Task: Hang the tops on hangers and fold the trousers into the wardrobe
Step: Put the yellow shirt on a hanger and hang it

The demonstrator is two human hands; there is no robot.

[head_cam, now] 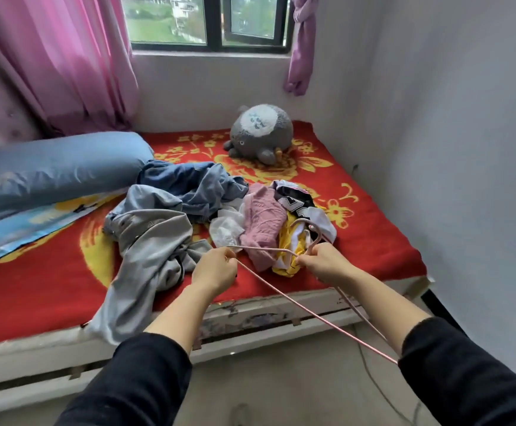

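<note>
A thin pink hanger [299,305] is held over the front edge of the bed. My left hand [215,269] grips one end of it and my right hand [324,261] grips it near the hook. Behind my hands lies a heap of clothes on the red blanket [50,281]: a grey garment [155,247] trailing over the bed edge, blue jeans [189,182], a pink knit top [264,222], a white piece [227,227], a yellow top [290,238] and a black-and-white top [293,201].
A blue pillow [57,170] lies at the left and a grey plush toy [261,133] sits at the back. A white wall [450,149] runs close along the right. Pink curtains [66,56] and a window [207,23] are behind. A cable [382,392] lies on the floor.
</note>
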